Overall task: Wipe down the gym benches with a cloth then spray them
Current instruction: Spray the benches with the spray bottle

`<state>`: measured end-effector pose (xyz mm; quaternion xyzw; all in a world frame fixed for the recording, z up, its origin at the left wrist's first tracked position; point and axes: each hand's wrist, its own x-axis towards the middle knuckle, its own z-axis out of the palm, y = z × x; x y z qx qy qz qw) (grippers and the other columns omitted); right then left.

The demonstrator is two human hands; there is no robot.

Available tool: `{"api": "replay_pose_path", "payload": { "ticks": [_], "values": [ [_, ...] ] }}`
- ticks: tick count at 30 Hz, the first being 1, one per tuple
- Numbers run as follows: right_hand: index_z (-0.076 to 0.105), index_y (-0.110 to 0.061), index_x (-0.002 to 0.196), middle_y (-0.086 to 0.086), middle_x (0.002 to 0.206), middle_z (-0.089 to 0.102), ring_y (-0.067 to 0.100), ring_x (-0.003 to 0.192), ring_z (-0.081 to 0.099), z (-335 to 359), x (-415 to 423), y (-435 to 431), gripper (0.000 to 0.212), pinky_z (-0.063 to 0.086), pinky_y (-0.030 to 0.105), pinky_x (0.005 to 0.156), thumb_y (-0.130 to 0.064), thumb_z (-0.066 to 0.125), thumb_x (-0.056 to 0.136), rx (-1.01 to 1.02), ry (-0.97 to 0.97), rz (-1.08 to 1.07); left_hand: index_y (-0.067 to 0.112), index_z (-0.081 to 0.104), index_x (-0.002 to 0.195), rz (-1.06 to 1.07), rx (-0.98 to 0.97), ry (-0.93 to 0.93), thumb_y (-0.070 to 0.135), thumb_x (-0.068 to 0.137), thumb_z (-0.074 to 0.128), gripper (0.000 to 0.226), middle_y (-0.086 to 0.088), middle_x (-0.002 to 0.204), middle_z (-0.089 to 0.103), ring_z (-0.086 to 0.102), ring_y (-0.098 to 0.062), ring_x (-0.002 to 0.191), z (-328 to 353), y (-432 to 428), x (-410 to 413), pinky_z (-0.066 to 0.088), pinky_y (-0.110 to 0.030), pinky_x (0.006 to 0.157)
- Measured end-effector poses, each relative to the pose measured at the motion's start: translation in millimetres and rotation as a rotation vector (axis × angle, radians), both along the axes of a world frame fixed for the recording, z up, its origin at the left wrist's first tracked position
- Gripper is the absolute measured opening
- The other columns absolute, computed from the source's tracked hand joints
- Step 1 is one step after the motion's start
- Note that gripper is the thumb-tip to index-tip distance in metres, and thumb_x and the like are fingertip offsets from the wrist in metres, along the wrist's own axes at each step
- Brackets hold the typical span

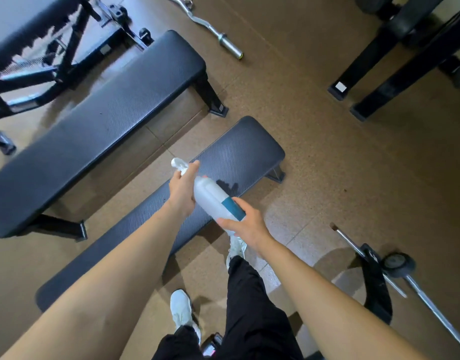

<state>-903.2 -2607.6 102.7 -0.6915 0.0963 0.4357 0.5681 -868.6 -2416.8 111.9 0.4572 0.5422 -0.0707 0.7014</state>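
Observation:
Two flat black padded gym benches stand side by side on the brown floor: the near bench (239, 154) runs under my arms, the far bench (99, 120) lies to its upper left. My right hand (245, 224) grips the base of a white spray bottle (210, 194) with a teal label, held tilted over the near bench. My left hand (183, 188) is closed around the bottle's upper end and also holds a crumpled white cloth (179, 165). The bottle's nozzle is hidden by my left hand.
A curl bar (213, 29) lies on the floor at the top. Black rack legs (379, 74) stand at the upper right. A barbell with a small plate (397, 263) rests at the right. A black machine frame (55, 48) sits at the upper left. My legs and white shoes are below.

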Motion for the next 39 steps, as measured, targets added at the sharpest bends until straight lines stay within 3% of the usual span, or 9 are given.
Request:
{"api": "replay_pose_path", "payload": {
  "ticks": [3, 5, 10, 13, 15, 20, 29, 35, 39],
  "values": [
    [0.049, -0.031, 0.144, -0.002, 0.134, 0.056, 0.018, 0.114, 0.063, 1, -26, 16, 0.078, 0.059, 0.025, 0.077, -0.043, 0.084, 0.076, 0.064, 0.141, -0.11, 0.023, 0.055, 0.123, -0.14, -0.115, -0.081, 0.046, 0.094, 0.068, 0.039, -0.012, 0.112, 0.065, 0.063, -0.027, 0.099, 3, 3, -44, 0.051, -0.043, 0.089],
    [0.049, -0.033, 0.143, 0.001, 0.138, 0.058, 0.02, 0.116, 0.065, -2, -43, 26, 0.073, 0.06, 0.033, 0.087, -0.043, 0.081, 0.078, 0.109, 0.198, -0.141, 0.019, 0.053, 0.132, -0.235, -0.172, -0.067, 0.046, 0.095, 0.065, 0.047, -0.01, 0.121, 0.067, 0.065, -0.028, 0.109, 6, 2, -77, 0.051, -0.038, 0.09],
    [0.054, -0.032, 0.138, -0.008, 0.14, 0.058, 0.019, 0.129, 0.053, 7, -81, 39, 0.052, 0.037, 0.05, 0.113, -0.057, 0.061, 0.093, 0.081, 0.312, 0.039, 0.009, 0.058, 0.128, -0.312, -0.155, -0.126, 0.021, 0.096, 0.069, 0.036, -0.013, 0.112, 0.071, 0.075, -0.016, 0.084, 13, 18, -144, 0.059, -0.029, 0.064],
    [0.055, -0.028, 0.134, -0.001, 0.138, 0.057, 0.025, 0.122, 0.058, 15, -78, 54, 0.07, 0.044, 0.044, 0.105, -0.072, 0.065, 0.08, -0.016, 0.23, 0.013, 0.018, 0.061, 0.123, -0.474, 0.082, -0.129, 0.02, 0.089, 0.078, 0.038, 0.001, 0.106, 0.072, 0.072, -0.003, 0.083, 12, 33, -177, 0.053, -0.015, 0.06],
    [0.049, -0.027, 0.134, 0.0, 0.135, 0.061, 0.029, 0.117, 0.065, 15, -71, 69, 0.072, 0.05, 0.046, 0.1, -0.066, 0.072, 0.078, 0.009, 0.176, -0.064, 0.022, 0.061, 0.123, -0.592, 0.173, -0.149, 0.024, 0.08, 0.086, 0.05, 0.007, 0.104, 0.069, 0.066, 0.009, 0.079, 9, 40, -193, 0.048, -0.009, 0.061],
    [0.053, -0.012, 0.105, 0.007, 0.092, 0.062, 0.029, 0.088, 0.066, 8, -60, 110, 0.024, 0.056, 0.049, 0.082, -0.015, 0.073, 0.092, 0.077, 0.089, -0.212, 0.034, 0.057, 0.136, -0.821, 0.254, -0.181, 0.05, 0.052, 0.09, 0.091, 0.015, 0.118, 0.069, 0.066, -0.006, 0.108, -2, 40, -209, 0.054, -0.034, 0.092],
    [0.047, -0.01, 0.11, 0.005, 0.09, 0.057, 0.029, 0.072, 0.064, -11, 11, 119, 0.028, 0.056, 0.041, 0.071, 0.009, 0.058, 0.093, 0.037, 0.116, -0.378, 0.036, 0.048, 0.125, -0.81, 0.272, -0.093, 0.039, 0.07, 0.092, 0.07, 0.019, 0.111, 0.057, 0.06, -0.01, 0.099, -25, 26, -172, 0.049, -0.028, 0.078],
    [0.054, -0.009, 0.104, 0.008, 0.083, 0.064, 0.024, 0.069, 0.069, -39, 97, 96, 0.016, 0.057, 0.029, 0.055, -0.008, 0.066, 0.094, -0.119, 0.13, -0.484, 0.03, 0.053, 0.135, -0.801, 0.299, -0.071, 0.042, 0.074, 0.088, 0.071, 0.016, 0.112, 0.062, 0.063, -0.011, 0.1, -43, 7, -97, 0.052, -0.033, 0.089],
    [0.057, -0.01, 0.111, 0.004, 0.092, 0.066, 0.025, 0.076, 0.072, -59, 128, 84, 0.024, 0.061, 0.037, 0.067, -0.01, 0.071, 0.091, -0.151, 0.162, -0.494, 0.027, 0.053, 0.134, -0.851, 0.288, -0.056, 0.042, 0.076, 0.087, 0.069, 0.011, 0.115, 0.062, 0.062, -0.013, 0.1, -53, 1, -61, 0.045, -0.027, 0.081]
  ]
}}
